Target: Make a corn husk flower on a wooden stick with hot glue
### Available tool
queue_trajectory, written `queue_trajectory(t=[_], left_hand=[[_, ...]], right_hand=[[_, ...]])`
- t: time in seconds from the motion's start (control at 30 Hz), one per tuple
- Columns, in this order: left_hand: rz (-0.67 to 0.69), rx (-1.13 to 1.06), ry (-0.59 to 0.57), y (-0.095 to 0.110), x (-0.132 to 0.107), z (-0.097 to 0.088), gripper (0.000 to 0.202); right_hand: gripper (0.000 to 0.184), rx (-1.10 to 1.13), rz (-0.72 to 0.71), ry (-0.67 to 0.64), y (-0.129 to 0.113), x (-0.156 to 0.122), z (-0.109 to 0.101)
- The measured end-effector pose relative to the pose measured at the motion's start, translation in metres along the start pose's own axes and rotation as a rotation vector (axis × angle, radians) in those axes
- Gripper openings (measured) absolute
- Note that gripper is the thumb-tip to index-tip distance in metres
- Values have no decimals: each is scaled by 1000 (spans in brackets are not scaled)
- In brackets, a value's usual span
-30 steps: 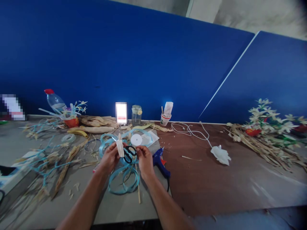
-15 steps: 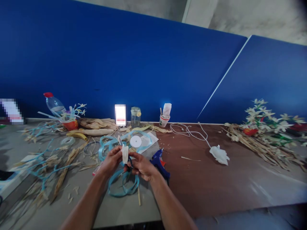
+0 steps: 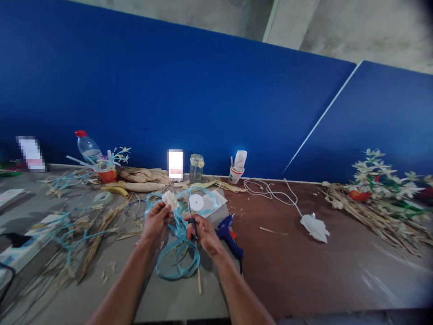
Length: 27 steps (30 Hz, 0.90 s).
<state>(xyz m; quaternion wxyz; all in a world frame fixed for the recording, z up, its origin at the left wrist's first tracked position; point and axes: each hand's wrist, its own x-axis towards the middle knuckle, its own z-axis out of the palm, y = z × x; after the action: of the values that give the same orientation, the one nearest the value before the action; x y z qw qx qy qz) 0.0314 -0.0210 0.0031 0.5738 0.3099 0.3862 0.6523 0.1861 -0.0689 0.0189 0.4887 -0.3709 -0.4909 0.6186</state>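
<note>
My left hand point(image 3: 156, 222) is closed, pinching a small white folded piece point(image 3: 170, 200), thin like paper or husk; its material is unclear. Scissors point(image 3: 192, 222) with dark handles are in my right hand point(image 3: 204, 234), their blades pointing up and away from me. A gap separates the blades from the white piece. Light blue ribbon point(image 3: 160, 266) lies in loose loops beneath and behind both hands. Just beyond the scissors is a round white spool point(image 3: 195, 202). To the right of my right hand rests a blue glue gun point(image 3: 230, 237).
Dried husks point(image 3: 144, 175) and blue-wrapped stems point(image 3: 72, 243) cover the left side. Along the back stand a bottle point(image 3: 88, 146), a glass jar point(image 3: 196, 169) and a paper cup point(image 3: 236, 175). A white cable point(image 3: 279, 192), crumpled white tissue point(image 3: 314, 228) and white flowers point(image 3: 375, 174) are rightward.
My hands have moved apart. The white piece went from upright between both hands to tilted in my left hand alone, and the scissors now point upward in my right. The view shifted slightly.
</note>
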Motion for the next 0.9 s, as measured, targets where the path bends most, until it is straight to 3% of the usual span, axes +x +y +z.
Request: queue_trajectory(t=[0.37, 0.57, 0.9], left_hand=[[55, -103, 131, 4, 6, -6, 29], [91, 5, 100, -1, 3, 0, 30], [35, 79, 25, -7, -4, 8, 35]], right_hand=[[25, -301, 38, -164, 27, -1, -8], [17, -387, 23, -167, 28, 0, -4], [31, -385, 107, -105, 23, 1, 1]])
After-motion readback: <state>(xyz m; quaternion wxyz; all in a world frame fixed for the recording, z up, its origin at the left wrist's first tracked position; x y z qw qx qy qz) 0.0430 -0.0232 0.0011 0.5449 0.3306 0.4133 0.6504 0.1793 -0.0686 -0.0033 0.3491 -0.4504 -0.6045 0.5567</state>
